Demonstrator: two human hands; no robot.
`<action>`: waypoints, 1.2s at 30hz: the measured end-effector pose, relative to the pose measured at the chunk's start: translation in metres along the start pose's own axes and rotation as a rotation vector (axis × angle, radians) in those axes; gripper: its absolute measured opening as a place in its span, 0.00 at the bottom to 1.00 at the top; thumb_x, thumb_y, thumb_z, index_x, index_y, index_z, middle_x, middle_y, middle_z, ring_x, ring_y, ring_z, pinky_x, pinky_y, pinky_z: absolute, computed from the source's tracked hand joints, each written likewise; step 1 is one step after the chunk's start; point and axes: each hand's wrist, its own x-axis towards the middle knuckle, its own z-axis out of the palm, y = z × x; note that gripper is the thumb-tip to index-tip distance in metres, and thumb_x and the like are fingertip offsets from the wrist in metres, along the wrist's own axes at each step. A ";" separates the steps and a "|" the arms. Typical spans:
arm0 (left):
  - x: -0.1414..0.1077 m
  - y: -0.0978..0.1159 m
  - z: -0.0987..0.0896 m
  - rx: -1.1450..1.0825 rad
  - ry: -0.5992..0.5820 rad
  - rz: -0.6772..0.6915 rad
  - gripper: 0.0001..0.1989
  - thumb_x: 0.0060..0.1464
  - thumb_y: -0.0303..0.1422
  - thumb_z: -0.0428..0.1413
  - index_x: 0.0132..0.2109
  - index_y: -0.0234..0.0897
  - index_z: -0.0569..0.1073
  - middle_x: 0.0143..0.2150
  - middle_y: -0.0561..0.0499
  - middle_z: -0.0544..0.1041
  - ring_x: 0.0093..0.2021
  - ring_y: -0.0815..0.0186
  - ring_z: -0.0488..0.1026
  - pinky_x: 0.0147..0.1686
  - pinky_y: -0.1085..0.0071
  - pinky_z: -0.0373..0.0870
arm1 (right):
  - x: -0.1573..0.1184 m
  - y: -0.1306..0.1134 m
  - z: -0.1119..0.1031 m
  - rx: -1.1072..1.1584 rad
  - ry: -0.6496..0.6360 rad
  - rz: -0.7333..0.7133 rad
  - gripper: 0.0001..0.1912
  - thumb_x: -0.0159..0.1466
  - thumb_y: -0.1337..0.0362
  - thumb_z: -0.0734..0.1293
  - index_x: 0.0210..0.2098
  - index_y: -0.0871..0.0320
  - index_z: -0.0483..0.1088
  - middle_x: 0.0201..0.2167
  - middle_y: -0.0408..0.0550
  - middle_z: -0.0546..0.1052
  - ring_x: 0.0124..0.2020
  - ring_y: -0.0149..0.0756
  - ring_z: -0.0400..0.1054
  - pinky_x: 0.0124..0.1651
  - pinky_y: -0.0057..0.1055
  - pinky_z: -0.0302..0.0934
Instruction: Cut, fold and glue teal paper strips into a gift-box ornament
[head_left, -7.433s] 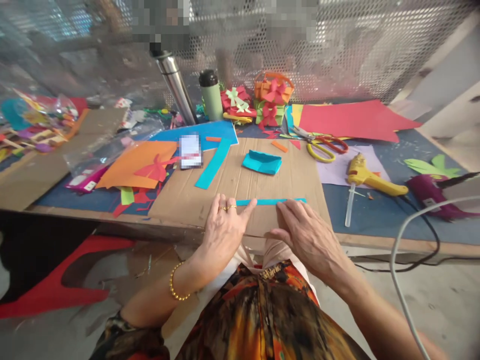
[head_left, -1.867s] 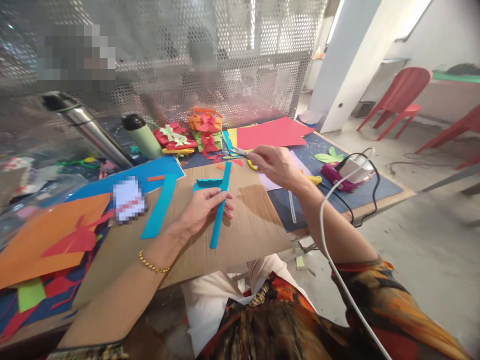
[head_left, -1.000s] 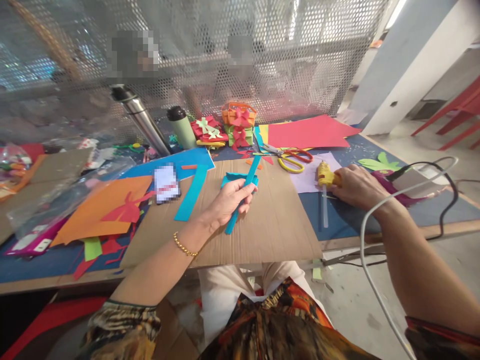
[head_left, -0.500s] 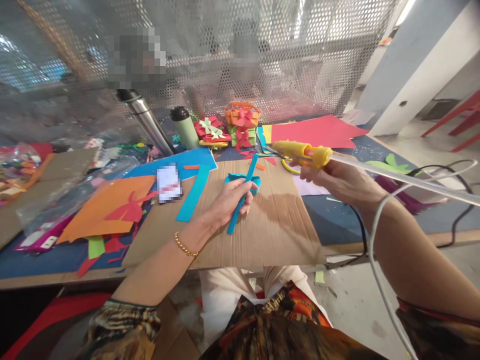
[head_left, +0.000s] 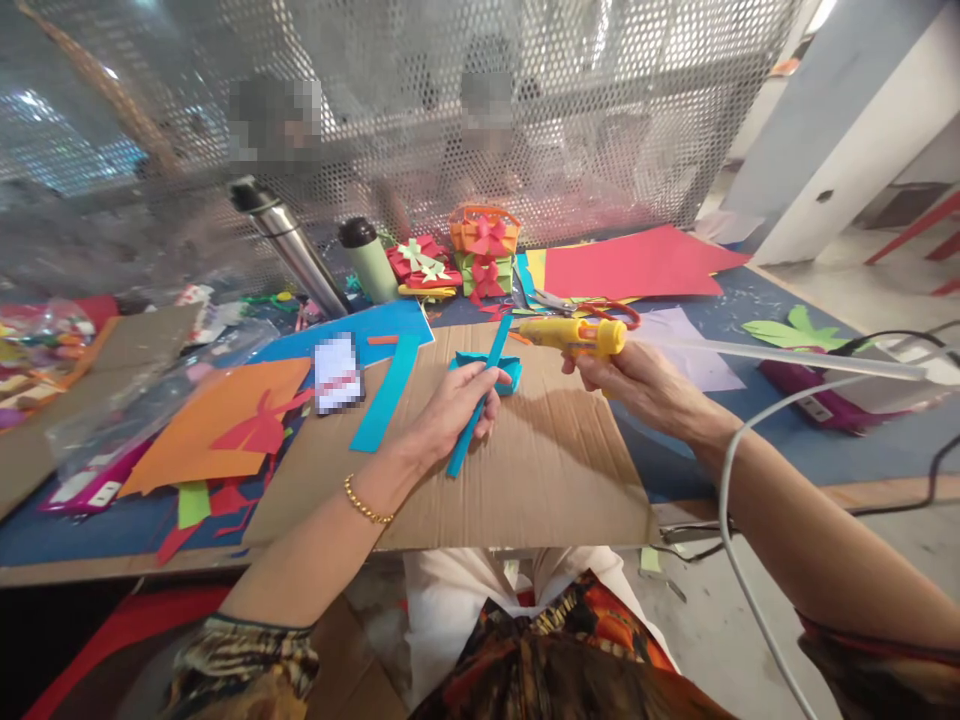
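My left hand grips a narrow blue paper strip that slants up and away over the cardboard sheet. Just behind its fingers lies a folded blue paper piece, partly hidden by hand and strip. My right hand is wrapped round a yellow glue gun, with a long clear glue stick out of its back. The gun's nozzle points left, close to the strip's upper end. A wider blue strip lies left of my left hand.
A phone, orange paper and red scraps lie left. Behind stand a steel flask, a green bottle and small paper baskets. Scissors and red paper are at the back right. A white cable hangs by my right arm.
My right hand has moved the glue gun left and slightly down, nearer the strip's upper end. The scissors behind it show more fully. My left hand still holds the strip, its lower end slightly farther left.
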 end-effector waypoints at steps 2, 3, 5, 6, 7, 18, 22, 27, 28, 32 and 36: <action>0.000 0.001 0.000 0.011 -0.003 -0.007 0.12 0.71 0.37 0.54 0.41 0.35 0.74 0.21 0.59 0.71 0.13 0.76 0.63 0.15 0.78 0.60 | 0.000 0.000 0.000 -0.004 0.008 -0.003 0.23 0.73 0.42 0.60 0.38 0.55 0.72 0.33 0.48 0.76 0.32 0.37 0.68 0.34 0.35 0.64; -0.001 0.001 0.001 0.017 -0.006 -0.008 0.12 0.72 0.37 0.54 0.41 0.35 0.74 0.21 0.59 0.71 0.13 0.76 0.63 0.15 0.78 0.60 | 0.001 0.000 0.000 0.002 0.013 0.000 0.23 0.73 0.43 0.60 0.38 0.55 0.72 0.33 0.48 0.76 0.32 0.37 0.68 0.34 0.35 0.64; -0.001 0.002 0.001 0.029 -0.011 -0.008 0.12 0.72 0.36 0.53 0.41 0.34 0.74 0.21 0.59 0.70 0.13 0.76 0.63 0.15 0.78 0.60 | 0.001 0.001 0.000 0.019 0.013 0.007 0.22 0.73 0.43 0.60 0.38 0.54 0.72 0.33 0.48 0.75 0.32 0.37 0.68 0.34 0.35 0.64; -0.001 0.003 0.002 0.034 -0.013 -0.005 0.11 0.72 0.35 0.53 0.40 0.34 0.74 0.21 0.59 0.70 0.13 0.76 0.63 0.15 0.78 0.60 | 0.002 0.001 0.000 0.026 0.011 0.008 0.22 0.72 0.43 0.60 0.38 0.54 0.72 0.33 0.47 0.75 0.31 0.37 0.68 0.34 0.35 0.64; -0.001 0.003 0.002 0.038 -0.014 -0.004 0.11 0.72 0.34 0.52 0.40 0.34 0.74 0.21 0.59 0.70 0.13 0.76 0.63 0.15 0.78 0.61 | 0.002 0.002 0.000 0.027 0.012 0.006 0.22 0.72 0.43 0.60 0.38 0.54 0.72 0.33 0.47 0.74 0.31 0.37 0.67 0.34 0.35 0.64; -0.001 0.002 0.001 0.006 -0.036 0.010 0.15 0.72 0.38 0.53 0.40 0.33 0.75 0.21 0.58 0.68 0.13 0.77 0.62 0.16 0.78 0.59 | 0.003 0.006 0.002 -0.063 0.031 -0.036 0.24 0.73 0.42 0.58 0.35 0.54 0.70 0.32 0.49 0.73 0.31 0.37 0.65 0.33 0.36 0.63; -0.001 0.004 0.001 -0.054 -0.031 0.002 0.18 0.73 0.40 0.51 0.39 0.33 0.76 0.20 0.57 0.69 0.13 0.76 0.60 0.17 0.76 0.60 | 0.003 0.007 0.002 -0.064 0.036 -0.029 0.24 0.72 0.41 0.58 0.35 0.53 0.70 0.34 0.49 0.74 0.32 0.38 0.66 0.34 0.37 0.64; -0.002 0.006 0.000 -0.048 -0.044 -0.022 0.16 0.72 0.37 0.49 0.38 0.33 0.75 0.18 0.56 0.70 0.12 0.74 0.60 0.17 0.75 0.61 | 0.003 0.009 0.003 -0.075 0.059 -0.017 0.24 0.73 0.41 0.58 0.36 0.53 0.70 0.32 0.48 0.74 0.31 0.37 0.64 0.33 0.37 0.62; -0.002 0.006 0.000 -0.042 -0.043 -0.025 0.16 0.72 0.35 0.48 0.38 0.33 0.74 0.18 0.56 0.70 0.12 0.74 0.60 0.17 0.75 0.61 | 0.003 0.009 0.003 -0.075 0.061 -0.015 0.24 0.72 0.41 0.58 0.36 0.53 0.70 0.32 0.48 0.73 0.30 0.37 0.64 0.34 0.37 0.62; -0.002 0.006 -0.001 -0.053 -0.050 -0.035 0.17 0.72 0.33 0.45 0.39 0.33 0.74 0.17 0.56 0.69 0.11 0.73 0.59 0.17 0.74 0.61 | 0.004 0.006 0.003 -0.083 0.076 -0.008 0.24 0.72 0.41 0.59 0.34 0.52 0.68 0.28 0.45 0.69 0.29 0.36 0.62 0.33 0.37 0.60; 0.000 0.004 -0.003 -0.097 -0.079 -0.048 0.16 0.70 0.38 0.50 0.39 0.33 0.75 0.17 0.57 0.68 0.11 0.73 0.60 0.18 0.73 0.63 | 0.004 0.006 0.003 -0.099 0.085 0.005 0.24 0.72 0.41 0.59 0.31 0.52 0.66 0.25 0.43 0.68 0.27 0.35 0.61 0.30 0.35 0.58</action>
